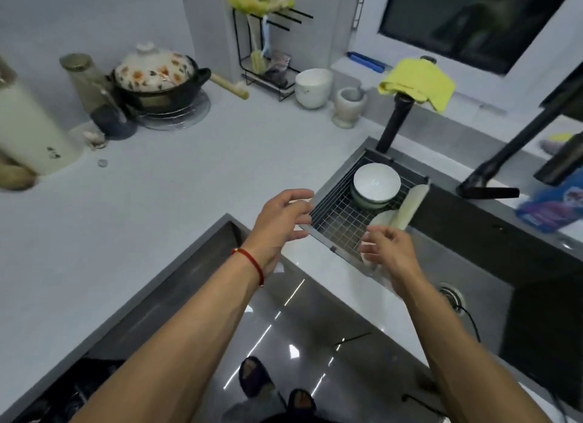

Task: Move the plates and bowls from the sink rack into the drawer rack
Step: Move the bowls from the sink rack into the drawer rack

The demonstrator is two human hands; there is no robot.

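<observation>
Stacked white bowls [376, 184] sitting upturned in wire sink rack [339, 216]; left hand [277, 222] hovering open-fingered, empty; right hand [389, 249] curling fingers around white plate [367, 258] at rack edge

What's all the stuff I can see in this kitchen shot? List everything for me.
bowls: a stack, count unclear, white, upside down in the sink rack
plates: at least two, pale, on edge at the rack's right side
sink rack: one, dark wire, over the sink
faucet: one, black, behind the rack
cloth: one, yellow, draped on the faucet
clay pot: one, black with floral lid, counter at back left
mortar: one, grey, back of the counter
left hand: open, at the rack's left edge
right hand: fingers on a plate at the rack's near corner
</observation>
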